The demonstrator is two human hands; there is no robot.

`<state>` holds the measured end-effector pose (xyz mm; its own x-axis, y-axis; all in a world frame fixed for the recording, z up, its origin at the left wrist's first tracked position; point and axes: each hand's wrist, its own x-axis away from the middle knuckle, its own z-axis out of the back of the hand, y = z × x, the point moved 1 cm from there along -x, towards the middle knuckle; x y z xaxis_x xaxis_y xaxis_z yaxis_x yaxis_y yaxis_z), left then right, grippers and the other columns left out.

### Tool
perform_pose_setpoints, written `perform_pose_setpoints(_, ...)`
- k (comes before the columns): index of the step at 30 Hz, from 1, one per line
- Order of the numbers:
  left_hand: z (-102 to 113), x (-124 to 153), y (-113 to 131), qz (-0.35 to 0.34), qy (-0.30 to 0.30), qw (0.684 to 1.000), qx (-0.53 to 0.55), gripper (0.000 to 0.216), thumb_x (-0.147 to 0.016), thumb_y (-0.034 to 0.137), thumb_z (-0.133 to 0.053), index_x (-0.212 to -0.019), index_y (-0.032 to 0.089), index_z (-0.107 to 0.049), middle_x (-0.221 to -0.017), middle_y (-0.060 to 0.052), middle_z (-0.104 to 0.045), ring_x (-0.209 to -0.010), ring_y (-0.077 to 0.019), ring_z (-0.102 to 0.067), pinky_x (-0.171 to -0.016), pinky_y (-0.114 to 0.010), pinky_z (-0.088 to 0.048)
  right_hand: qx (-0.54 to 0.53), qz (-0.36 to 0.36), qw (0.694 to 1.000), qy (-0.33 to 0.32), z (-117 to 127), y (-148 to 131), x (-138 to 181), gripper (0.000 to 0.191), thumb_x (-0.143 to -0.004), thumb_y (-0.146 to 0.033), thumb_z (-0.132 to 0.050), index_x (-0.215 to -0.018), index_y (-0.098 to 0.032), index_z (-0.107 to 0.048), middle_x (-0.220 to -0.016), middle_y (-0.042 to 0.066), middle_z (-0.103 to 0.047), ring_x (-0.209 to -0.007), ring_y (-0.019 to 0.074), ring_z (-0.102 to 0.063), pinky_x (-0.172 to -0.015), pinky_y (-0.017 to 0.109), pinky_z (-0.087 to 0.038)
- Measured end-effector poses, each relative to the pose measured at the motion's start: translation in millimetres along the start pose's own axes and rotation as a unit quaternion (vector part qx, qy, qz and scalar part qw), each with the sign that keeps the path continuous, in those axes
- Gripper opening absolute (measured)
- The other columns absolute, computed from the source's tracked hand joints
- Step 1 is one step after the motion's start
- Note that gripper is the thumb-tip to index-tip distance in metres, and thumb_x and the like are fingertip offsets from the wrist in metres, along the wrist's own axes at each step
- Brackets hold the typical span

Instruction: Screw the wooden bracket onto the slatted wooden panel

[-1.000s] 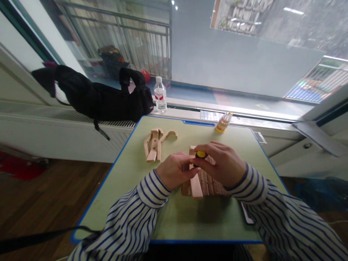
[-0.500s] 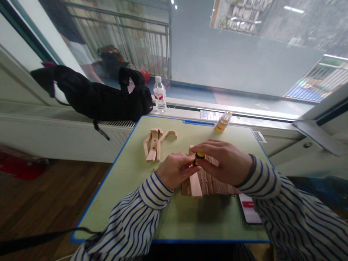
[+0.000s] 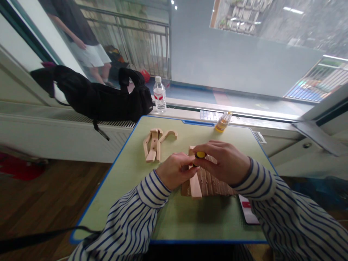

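A short screwdriver [image 3: 200, 154] with a yellow and black handle stands nearly upright over a pale wooden piece [image 3: 195, 186]. My right hand [image 3: 224, 159] grips the top of its handle between thumb and fingers. Lower down, my left hand [image 3: 175, 170] closes its thumb and forefinger around the screwdriver's lower part. The tip is hidden by my fingers. Under the wooden piece lies a brown corrugated cardboard block [image 3: 214, 183] with small holes in it. Several curved wooden hooks [image 3: 154, 145] with drilled holes lie together at the table's back left.
The green table [image 3: 130, 192] has a blue rim. At its back edge lies a clear bottle with yellow contents [image 3: 223, 121]. A phone [image 3: 248, 210] rests partly beneath my right sleeve. A water bottle [image 3: 160, 95] and a black bag [image 3: 103, 98] sit on the sill.
My right hand has turned a little, and more of the screwdriver's yellow end shows. My left hand has barely moved. Beyond the glass, a person has come further into view.
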<state>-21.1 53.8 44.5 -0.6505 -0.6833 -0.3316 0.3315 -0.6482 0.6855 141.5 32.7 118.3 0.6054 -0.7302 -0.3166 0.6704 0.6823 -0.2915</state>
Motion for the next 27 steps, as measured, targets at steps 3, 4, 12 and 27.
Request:
perform_pose_setpoints(3,0.3,-0.9,0.5,0.001,-0.004,1.0,-0.006,0.011,-0.08,0.021,-0.053,-0.082,0.017,-0.063,-0.074,0.0,-0.063,-0.071,-0.0126,-0.058,-0.068,-0.023,-0.045,0.002,-0.017,1.0,0.013,-1.2,-0.8,1.2,0.023,-0.085,-0.031,-0.05,-0.101,-0.017,-0.059,-0.084,0.005,-0.066,-0.076,0.0142,-0.058,-0.07,0.026,-0.043)
perform_pose_setpoints(4,0.4,-1.2,0.5,0.001,-0.006,1.0,-0.006,0.011,-0.079,0.021,-0.053,-0.082,0.017,-0.063,-0.074,0.0,-0.063,-0.071,-0.0127,-0.058,-0.068,-0.023,-0.045,0.001,-0.022,1.0,0.016,-1.5,-1.1,1.6,0.023,-0.086,-0.031,-0.049,-0.101,-0.017,-0.059,-0.085,0.005,-0.066,-0.077,0.0142,-0.058,-0.07,0.026,-0.043)
perform_pose_setpoints(12,-1.3,-1.4,1.1,0.013,0.01,1.0,-0.012,0.011,-0.079,0.021,-0.054,-0.083,0.018,-0.064,-0.074,0.0,-0.063,-0.07,-0.0126,-0.058,-0.068,-0.024,-0.045,0.016,-0.032,0.999,0.015,-3.4,1.1,1.2,0.027,-0.086,-0.034,-0.048,-0.102,-0.016,-0.059,-0.084,0.005,-0.066,-0.077,0.0151,-0.058,-0.071,0.028,-0.043)
perform_pose_setpoints(27,3.7,2.4,-1.4,0.02,0.04,0.999,-0.019,0.015,-0.079,0.028,-0.056,-0.075,0.016,-0.064,-0.068,-0.001,-0.062,-0.064,-0.0114,-0.057,-0.06,-0.021,-0.044,-0.014,-0.001,1.0,-0.002,-0.3,-1.5,-2.9,0.036,-0.082,-0.028,-0.052,-0.115,-0.014,-0.052,-0.102,0.008,-0.064,-0.092,0.0176,-0.058,-0.081,0.031,-0.044)
